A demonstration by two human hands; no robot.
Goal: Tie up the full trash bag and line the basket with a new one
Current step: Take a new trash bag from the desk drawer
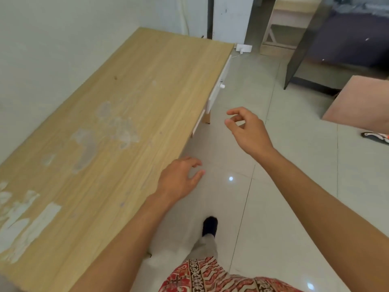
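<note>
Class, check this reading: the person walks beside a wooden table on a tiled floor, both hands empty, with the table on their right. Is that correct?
One detail is wrong. The head view shows the wooden table on the person's left, not their right. The rest holds: the left hand and the right hand are both empty, fingers loosely curled, over the tiled floor.

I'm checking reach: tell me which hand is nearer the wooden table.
Left. The left hand hovers right at the wooden table's front edge; the right hand is out over the tiled floor, clear of it.
</note>
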